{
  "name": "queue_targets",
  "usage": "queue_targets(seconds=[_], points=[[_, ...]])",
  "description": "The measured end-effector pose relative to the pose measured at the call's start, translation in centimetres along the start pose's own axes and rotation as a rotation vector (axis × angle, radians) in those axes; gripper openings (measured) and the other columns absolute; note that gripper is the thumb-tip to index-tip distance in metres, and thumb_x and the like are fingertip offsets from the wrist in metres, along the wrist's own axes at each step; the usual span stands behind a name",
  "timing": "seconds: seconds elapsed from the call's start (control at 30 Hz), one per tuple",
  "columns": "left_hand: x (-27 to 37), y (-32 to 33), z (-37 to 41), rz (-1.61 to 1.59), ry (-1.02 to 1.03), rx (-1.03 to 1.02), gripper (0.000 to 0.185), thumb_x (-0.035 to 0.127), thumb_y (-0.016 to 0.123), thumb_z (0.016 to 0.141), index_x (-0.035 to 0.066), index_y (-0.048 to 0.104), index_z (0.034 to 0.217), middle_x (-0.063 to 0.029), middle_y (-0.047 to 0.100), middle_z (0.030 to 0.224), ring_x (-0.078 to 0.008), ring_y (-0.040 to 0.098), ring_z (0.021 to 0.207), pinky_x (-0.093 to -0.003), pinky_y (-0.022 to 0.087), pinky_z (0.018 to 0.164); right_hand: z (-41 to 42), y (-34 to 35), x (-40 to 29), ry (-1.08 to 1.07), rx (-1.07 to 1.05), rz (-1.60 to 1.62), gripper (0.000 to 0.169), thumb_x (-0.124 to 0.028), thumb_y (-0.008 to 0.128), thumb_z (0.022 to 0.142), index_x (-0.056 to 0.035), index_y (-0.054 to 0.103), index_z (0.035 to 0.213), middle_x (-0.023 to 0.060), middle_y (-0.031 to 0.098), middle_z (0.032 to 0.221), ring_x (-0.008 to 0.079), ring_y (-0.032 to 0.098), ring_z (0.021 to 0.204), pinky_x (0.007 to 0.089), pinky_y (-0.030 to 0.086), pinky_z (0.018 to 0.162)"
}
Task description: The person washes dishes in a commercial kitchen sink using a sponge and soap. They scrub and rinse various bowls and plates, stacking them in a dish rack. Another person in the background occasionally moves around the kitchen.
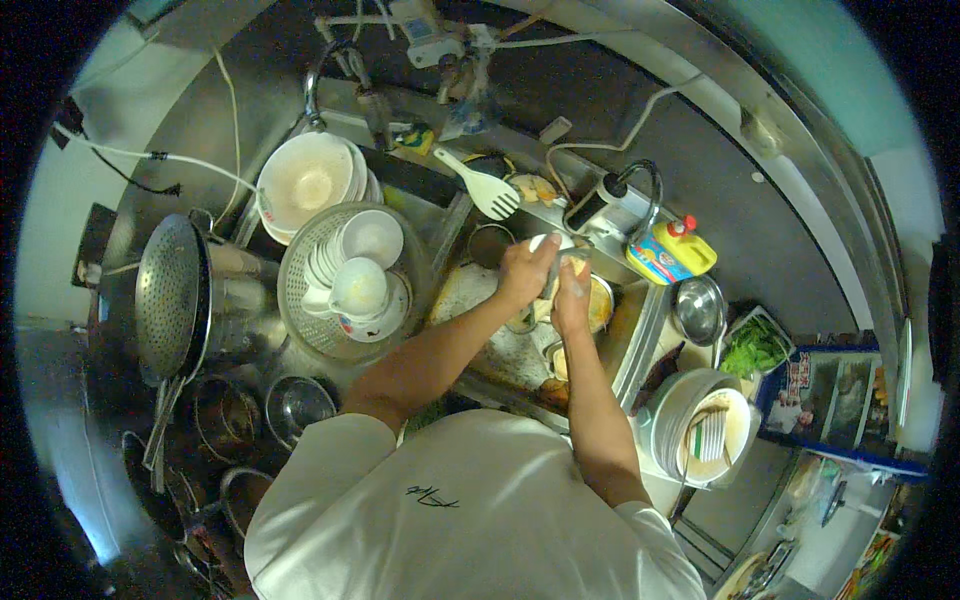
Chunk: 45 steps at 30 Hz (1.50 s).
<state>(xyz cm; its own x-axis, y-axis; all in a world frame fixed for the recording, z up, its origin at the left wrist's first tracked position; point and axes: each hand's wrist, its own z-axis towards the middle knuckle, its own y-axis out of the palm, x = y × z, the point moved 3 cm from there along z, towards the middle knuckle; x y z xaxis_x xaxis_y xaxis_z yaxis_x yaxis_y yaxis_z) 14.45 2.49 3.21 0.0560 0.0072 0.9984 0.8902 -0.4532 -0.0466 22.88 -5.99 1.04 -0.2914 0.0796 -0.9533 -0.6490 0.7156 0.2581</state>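
My left hand grips a small white dish, mostly hidden by the fingers. Beside it, my right hand holds a pale yellow sponge or cloth close against the dish. Both hands are over a steel sink basin with foamy water. Below and beside the right hand, a round container with an orange-brown inside and a small bowl sit in the basin. A dark round vessel stands near the far left corner. A white slotted spatula lies across the sink's back edge.
Left of the basin, a colander holds white bowls, with larger stacked bowls behind. A yellow detergent jug, steel bowl and tub of dishes stand right. A faucet arches over the back edge.
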Motion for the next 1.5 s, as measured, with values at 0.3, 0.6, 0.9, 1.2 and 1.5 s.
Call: queue_targets(seconds=[0.3,0.6,0.9,1.2,1.5], points=[[-2.5,-1.6,-1.8,-0.248,-0.298,-0.033,0.037,0.039,0.063,0.087,0.005,0.067,0.1,-0.0099,0.068,0.088,-0.0195,0.065,0.077,-0.0336,0.05,0.07,-0.3,0.9,0.4,0.232,-0.038,0.211,0.029,-0.026,0.063,0.09,-0.0078,0.054,0.11,0.0044,0.063,0.098,0.0175,0.061,0.083,0.0325,0.051,0.072],[-5.8,-2.8,-4.2,-0.802,-1.093,-0.552,0.061,0.065,0.046,0.085,0.017,0.055,0.121,-0.0101,0.055,0.125,-0.0296,0.051,0.118,-0.0563,0.042,0.096,-4.3,1.7,-4.8,-0.322,-0.585,-0.632,0.058,-0.012,0.063,0.08,-0.0093,0.046,0.135,0.0158,0.064,0.11,0.0269,0.064,0.094,0.036,0.049,0.085],[-8.3,-2.7,-6.2,-0.74,-0.782,-0.778,0.033,0.017,0.061,0.081,0.008,0.059,0.113,-0.0087,0.064,0.104,-0.028,0.062,0.097,-0.0439,0.05,0.087,-6.9,-3.6,-4.3,-0.689,-0.922,-1.243,0.046,-0.004,0.053,0.079,-0.02,0.059,0.121,0.0069,0.065,0.1,0.0304,0.06,0.099,0.0444,0.05,0.08],[-3.8,-9.8,-9.3,0.116,-0.539,-0.246,0.046,0.008,0.055,0.082,0.002,0.048,0.127,-0.0196,0.058,0.112,-0.032,0.064,0.092,-0.0388,0.06,0.064,-5.1,-10.2,-2.0,-0.703,-0.631,-1.045,0.044,0.006,0.055,0.066,-0.0097,0.066,0.106,0.0096,0.061,0.119,0.0309,0.054,0.114,0.0391,0.046,0.094],[1.3,-27.8,-10.3,1.404,-0.296,-0.007,0.063,0.043,0.073,0.075,-0.002,0.058,0.116,-0.0243,0.061,0.107,-0.0394,0.059,0.097,-0.0443,0.049,0.082,-9.2,-17.0,0.2,-0.121,-0.175,-0.754,0.03,0.0,0.06,0.076,-0.0035,0.066,0.106,0.0185,0.067,0.101,0.0335,0.065,0.095,0.0362,0.049,0.085]])
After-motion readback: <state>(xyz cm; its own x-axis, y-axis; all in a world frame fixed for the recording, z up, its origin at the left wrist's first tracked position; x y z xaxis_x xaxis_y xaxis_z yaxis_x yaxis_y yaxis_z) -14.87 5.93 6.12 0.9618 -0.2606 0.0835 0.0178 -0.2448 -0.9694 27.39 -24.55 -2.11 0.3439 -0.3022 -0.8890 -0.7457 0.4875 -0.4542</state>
